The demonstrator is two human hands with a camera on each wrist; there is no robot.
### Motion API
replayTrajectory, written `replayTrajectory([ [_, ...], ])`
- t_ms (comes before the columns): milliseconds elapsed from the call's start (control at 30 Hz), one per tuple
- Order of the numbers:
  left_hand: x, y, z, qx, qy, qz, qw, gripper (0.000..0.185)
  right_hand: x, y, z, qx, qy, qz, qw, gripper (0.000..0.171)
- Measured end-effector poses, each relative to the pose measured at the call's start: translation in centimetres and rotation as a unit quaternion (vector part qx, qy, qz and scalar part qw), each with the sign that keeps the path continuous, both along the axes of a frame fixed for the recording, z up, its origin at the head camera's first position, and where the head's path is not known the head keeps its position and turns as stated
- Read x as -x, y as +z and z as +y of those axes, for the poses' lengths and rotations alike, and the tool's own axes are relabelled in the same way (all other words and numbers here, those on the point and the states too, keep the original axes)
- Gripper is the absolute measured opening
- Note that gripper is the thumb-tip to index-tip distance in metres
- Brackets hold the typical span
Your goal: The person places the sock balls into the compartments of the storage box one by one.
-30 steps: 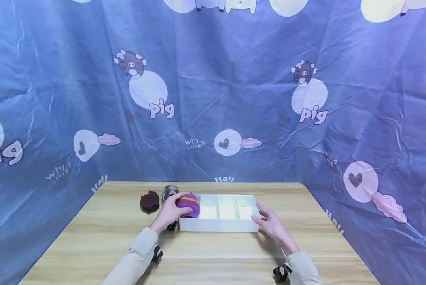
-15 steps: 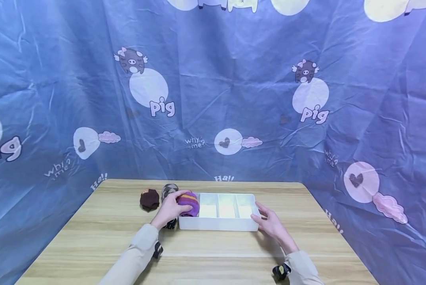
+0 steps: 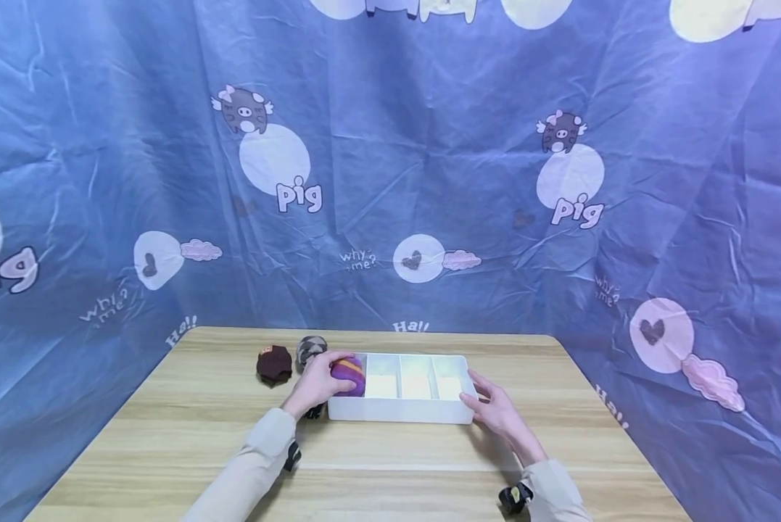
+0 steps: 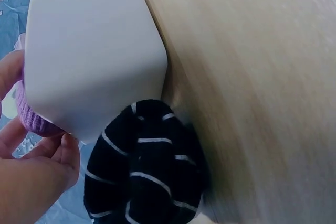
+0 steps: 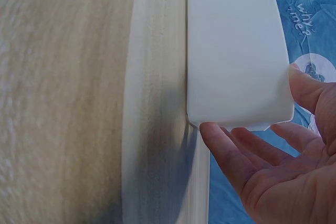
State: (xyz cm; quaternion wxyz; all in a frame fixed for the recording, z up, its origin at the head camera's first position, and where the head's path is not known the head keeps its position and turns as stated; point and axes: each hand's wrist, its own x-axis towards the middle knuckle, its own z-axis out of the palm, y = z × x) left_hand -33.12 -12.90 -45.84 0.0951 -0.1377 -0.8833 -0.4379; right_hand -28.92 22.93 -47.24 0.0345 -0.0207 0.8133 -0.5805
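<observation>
My left hand (image 3: 315,380) grips a purple rolled-up sock (image 3: 349,375) with an orange stripe, at the leftmost compartment of a white divided box (image 3: 399,411). In the left wrist view, part of the purple sock shows between the thumb and fingers, past the box's end wall. At the box's right end, my right hand (image 3: 497,415) holds it, thumb at the upper front edge and fingers against the end wall, as the right wrist view shows. Just outside the left end lies a black rolled sock (image 4: 144,169) with white stripes, mostly hidden by the left hand in the head view.
A dark brown rolled sock (image 3: 274,365) and a grey patterned one (image 3: 311,348) lie on the wooden table (image 3: 390,464), left of the box. Dividers split the box into several compartments. A blue printed curtain (image 3: 390,181) hangs behind and beside the table.
My left hand has shifted slightly right with the purple sock, which now sits further into the leftmost compartment. My right hand and the box have stayed in place.
</observation>
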Motion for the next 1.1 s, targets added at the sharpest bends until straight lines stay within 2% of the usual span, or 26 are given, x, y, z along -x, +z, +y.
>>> replayTrajectory([
  [267, 0.1, -0.3, -0.1, -0.046, -0.002, 0.000, 0.9990, 0.045, 0.0, -0.1, 0.1, -0.002, -0.002, 0.001, 1.000, 0.066],
  [500, 0.1, -0.1, -0.4, -0.068, -0.004, -0.016, 0.9975, 0.048, 0.0, -0.2, 0.1, -0.008, -0.002, 0.004, 1.000, 0.066],
  [667, 0.0, 0.0, -1.2, -0.102, -0.015, -0.029, 0.9943, 0.049, 0.0, -0.3, 0.1, -0.006, -0.001, 0.005, 1.000, 0.065],
  [800, -0.2, 0.1, -1.9, -0.123, -0.016, -0.021, 0.9920, 0.046, 0.0, -0.1, 0.1, -0.010, 0.001, 0.002, 1.000, 0.065],
  [1100, -0.5, 0.0, -3.5, -0.115, 0.003, 0.009, 0.9934, 0.041, 0.0, 0.1, 0.1, -0.016, 0.001, 0.001, 1.000, 0.066],
])
